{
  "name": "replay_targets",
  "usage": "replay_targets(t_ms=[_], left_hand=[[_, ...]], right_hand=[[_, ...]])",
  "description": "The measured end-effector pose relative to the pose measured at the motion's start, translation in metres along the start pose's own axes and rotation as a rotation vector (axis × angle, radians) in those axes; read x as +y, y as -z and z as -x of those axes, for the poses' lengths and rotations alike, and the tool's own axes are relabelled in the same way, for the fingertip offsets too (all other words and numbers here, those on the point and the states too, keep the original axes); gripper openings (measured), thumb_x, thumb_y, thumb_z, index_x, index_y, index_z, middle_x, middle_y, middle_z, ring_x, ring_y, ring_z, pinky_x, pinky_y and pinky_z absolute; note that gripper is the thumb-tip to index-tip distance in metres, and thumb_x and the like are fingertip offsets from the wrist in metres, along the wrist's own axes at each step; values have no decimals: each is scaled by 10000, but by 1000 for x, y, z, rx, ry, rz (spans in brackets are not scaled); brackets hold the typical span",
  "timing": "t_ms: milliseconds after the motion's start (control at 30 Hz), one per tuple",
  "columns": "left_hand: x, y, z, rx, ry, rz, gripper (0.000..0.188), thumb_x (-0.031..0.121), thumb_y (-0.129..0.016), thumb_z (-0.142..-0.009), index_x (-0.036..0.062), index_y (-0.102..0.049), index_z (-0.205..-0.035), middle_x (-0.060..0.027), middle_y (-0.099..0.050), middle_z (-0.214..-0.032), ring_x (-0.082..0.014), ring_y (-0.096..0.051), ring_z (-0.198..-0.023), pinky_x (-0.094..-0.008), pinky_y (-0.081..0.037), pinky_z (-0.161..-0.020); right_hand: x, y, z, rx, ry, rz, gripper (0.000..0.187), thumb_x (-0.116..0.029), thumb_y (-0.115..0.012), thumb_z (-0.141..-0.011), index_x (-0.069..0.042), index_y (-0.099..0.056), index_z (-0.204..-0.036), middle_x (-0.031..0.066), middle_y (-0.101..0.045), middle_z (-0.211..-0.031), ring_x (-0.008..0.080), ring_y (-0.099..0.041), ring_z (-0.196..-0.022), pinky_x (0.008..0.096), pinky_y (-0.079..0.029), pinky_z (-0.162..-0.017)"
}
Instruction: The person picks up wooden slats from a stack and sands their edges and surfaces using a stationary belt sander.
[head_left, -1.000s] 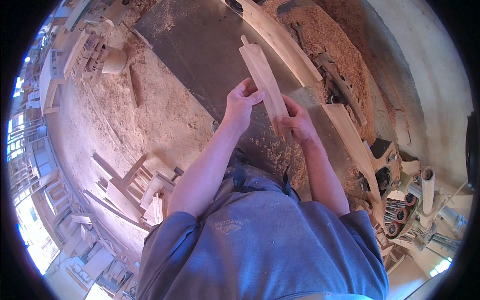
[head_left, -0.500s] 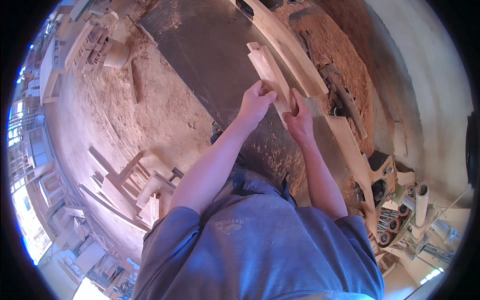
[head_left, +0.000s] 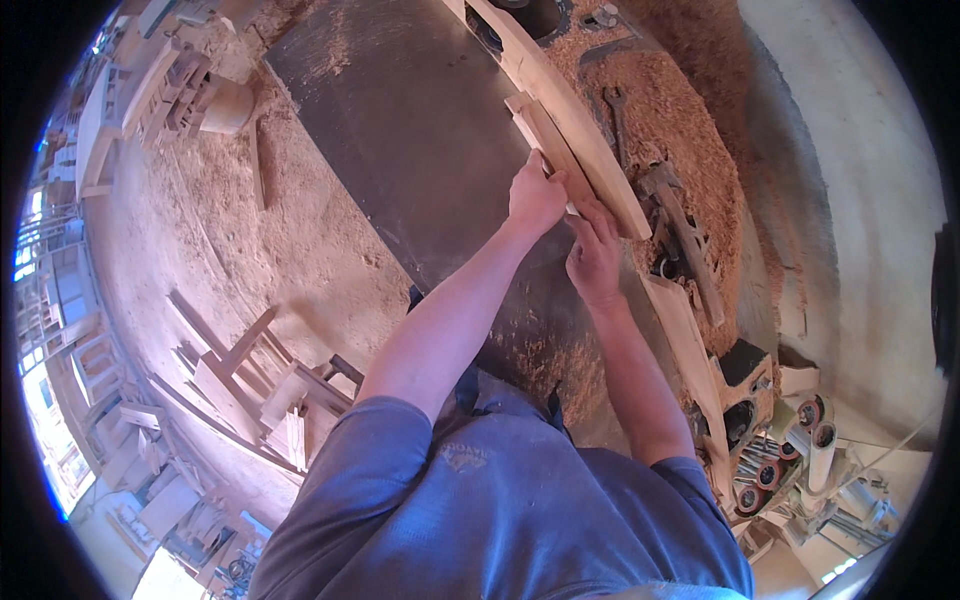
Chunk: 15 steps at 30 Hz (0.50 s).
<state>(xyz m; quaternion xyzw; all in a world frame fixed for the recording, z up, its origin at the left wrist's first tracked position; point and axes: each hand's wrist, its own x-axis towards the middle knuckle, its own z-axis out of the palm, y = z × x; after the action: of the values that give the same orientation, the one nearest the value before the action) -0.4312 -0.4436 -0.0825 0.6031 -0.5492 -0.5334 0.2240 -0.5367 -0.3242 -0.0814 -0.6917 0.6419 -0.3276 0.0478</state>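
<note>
Wooden workpiece (head_left: 549, 138) lies on the counter (head_left: 400, 150) beside the long board (head_left: 568, 115); left hand (head_left: 537, 195) grasps its left edge, right hand (head_left: 595, 257) rests unclenched on its near end; likely aligning, next needing steady pressure.

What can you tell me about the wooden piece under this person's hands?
The long, narrow, light-brown wooden piece looks unpainted, with a smaller stepped tongue at its far end. It slants up-left in view, close along a long pale wooden board, over a dark flat tabletop. The left hand touches its left side; the right hand has fingers over its near end. Whether it touches the board is unclear.
</note>
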Motion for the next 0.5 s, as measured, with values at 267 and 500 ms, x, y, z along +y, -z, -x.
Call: replay_targets(t_ms=[267, 500], left_hand=[[13, -5, -10, 100, 8, -42, 371, 259, -614, -948, -30, -544, -1170, -309, -709, -1016, -502, -672, -1011, -563, -529, -899], [23, 19, -59, 177, 14, -166, 388, 292, -611, -960, -47, -550, -1139, -319, -702, -1027, -508, -665, -1027, -561, -529, -905]], right_hand=[[4, -11, -16, 35, -8, 17, 311, 142, -588, -752, -22, -688, -996, 138, -667, -1260, 348, -605, -1260, 428, -504, -1049], [0, -43, -71, 134, 22, -91, 234, 127, -611, -727, -11, -689, -899, 130, -683, -1253, 326, -623, -1240, 422, -517, -1031]])
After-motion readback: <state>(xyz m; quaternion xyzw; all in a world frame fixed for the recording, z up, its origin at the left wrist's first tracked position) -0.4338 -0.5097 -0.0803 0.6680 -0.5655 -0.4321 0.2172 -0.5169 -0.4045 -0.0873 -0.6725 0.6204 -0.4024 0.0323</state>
